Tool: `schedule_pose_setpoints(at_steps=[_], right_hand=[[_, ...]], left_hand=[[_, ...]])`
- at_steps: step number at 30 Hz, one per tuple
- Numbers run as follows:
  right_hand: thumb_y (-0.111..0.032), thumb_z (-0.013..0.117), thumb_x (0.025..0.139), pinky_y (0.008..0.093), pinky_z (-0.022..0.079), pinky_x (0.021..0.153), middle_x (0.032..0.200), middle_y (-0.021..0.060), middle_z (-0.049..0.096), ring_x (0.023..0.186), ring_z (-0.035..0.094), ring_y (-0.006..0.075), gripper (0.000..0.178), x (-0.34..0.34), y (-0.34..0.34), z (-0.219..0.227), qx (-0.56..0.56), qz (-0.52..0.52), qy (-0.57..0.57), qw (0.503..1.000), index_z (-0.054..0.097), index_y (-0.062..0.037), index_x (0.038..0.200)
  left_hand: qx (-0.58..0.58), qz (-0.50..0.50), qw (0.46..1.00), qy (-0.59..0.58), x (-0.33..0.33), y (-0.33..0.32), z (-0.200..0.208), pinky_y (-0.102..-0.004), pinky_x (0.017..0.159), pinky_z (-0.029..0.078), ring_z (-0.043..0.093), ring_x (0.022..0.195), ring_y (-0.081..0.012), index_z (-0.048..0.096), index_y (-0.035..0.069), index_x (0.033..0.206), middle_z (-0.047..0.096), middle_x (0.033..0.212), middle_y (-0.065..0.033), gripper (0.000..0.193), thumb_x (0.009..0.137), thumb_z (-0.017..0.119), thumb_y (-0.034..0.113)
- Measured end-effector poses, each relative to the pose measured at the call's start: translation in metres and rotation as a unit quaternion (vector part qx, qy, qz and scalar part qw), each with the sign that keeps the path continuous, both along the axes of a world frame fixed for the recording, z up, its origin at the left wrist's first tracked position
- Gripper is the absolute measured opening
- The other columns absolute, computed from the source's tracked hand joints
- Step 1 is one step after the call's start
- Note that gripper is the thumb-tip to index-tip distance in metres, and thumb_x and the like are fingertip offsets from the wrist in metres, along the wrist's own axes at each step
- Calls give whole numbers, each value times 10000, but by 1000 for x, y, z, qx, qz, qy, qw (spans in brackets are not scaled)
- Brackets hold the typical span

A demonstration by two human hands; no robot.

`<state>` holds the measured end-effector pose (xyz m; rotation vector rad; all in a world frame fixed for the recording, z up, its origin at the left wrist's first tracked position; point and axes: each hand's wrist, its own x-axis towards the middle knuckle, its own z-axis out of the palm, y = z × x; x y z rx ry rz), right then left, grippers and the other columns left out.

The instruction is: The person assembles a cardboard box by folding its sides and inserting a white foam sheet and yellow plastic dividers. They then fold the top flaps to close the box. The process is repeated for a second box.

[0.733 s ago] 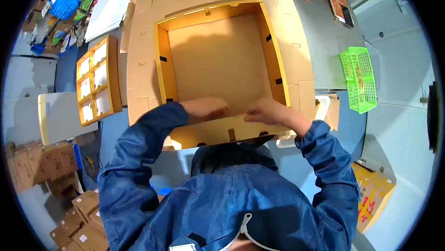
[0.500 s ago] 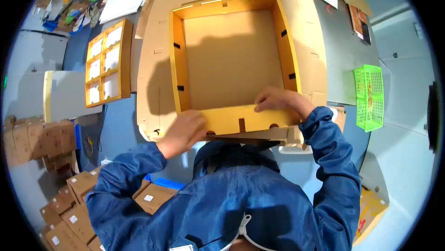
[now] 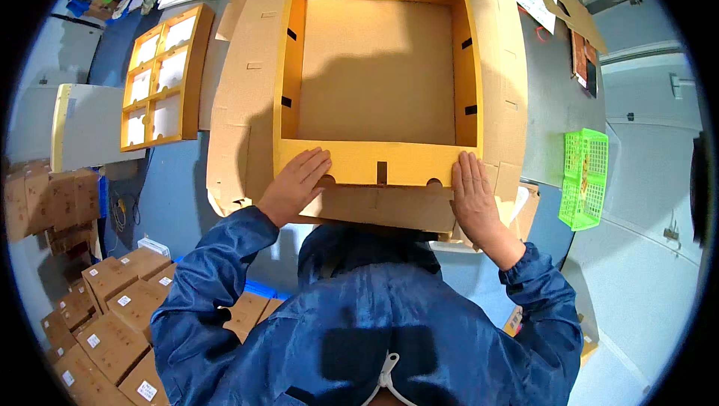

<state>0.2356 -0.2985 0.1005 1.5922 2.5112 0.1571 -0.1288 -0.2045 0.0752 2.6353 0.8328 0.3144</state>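
Note:
A square yellow cardboard tray frame (image 3: 410, 157) lies on brown cardboard, its low walls upright with dark slots in them. Whether the brown surface inside is its own floor I cannot tell. My left hand (image 3: 298, 183) rests with straight fingers against the left end of the near wall. At the right end of that wall my right hand (image 3: 477, 204) lies with its fingers stretched out on the corner. Neither hand is wrapped round anything. A slot and rounded notches show along the near wall between the hands.
Flattened brown cardboard (image 3: 238, 114) covers the table under the frame. A yellow compartment tray (image 3: 187, 85) with white inserts stands left. To the right is a green plastic basket (image 3: 584, 180). Several brown boxes (image 3: 112, 331) are stacked low on the left.
My right hand has moved from above the near wall to its right corner, fingers now straight. My left hand has flattened on the left end. The frame sits higher in view.

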Motion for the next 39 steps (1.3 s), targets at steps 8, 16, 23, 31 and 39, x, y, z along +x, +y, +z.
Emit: schedule_pose_setpoints(at_steps=[8,16,23,31,39], right_hand=[[-127,518,839,397,415,836,798,107,613,846,600,280,132,19,38,-40,-158,40,114,980,581,-68,939],[-151,620,747,348,382,824,834,81,661,840,627,211,98,8,50,-20,-174,98,-87,976,688,-129,815],[-162,575,766,370,394,807,759,93,683,762,647,251,124,12,61,-39,-272,87,-47,957,689,-114,766],[-177,570,722,397,446,833,745,90,691,767,666,279,146,9,69,-43,-265,80,-55,959,700,-114,696],[-143,584,774,457,354,1022,1243,212,547,1145,517,318,262,70,57,-61,63,64,11,996,615,-40,1012]], left_hand=[[-248,16,965,89,-1,25,-1,-394,991,409,511,1156,-336,524,-5,1204,543,1237,-167,454,815,661,185],[21,25,974,223,1,21,-19,-369,758,468,609,858,-292,588,43,911,609,859,-117,119,828,520,95],[-165,-23,926,340,12,40,-20,-460,734,510,646,855,-360,663,62,1004,671,885,-183,256,776,548,69],[-241,-72,877,409,18,61,-20,-431,801,512,635,931,-375,673,18,1013,667,975,-219,326,701,601,79],[-329,-23,931,153,49,-9,-25,-467,915,431,534,1065,-403,517,31,1228,562,1097,-271,457,811,591,202]])
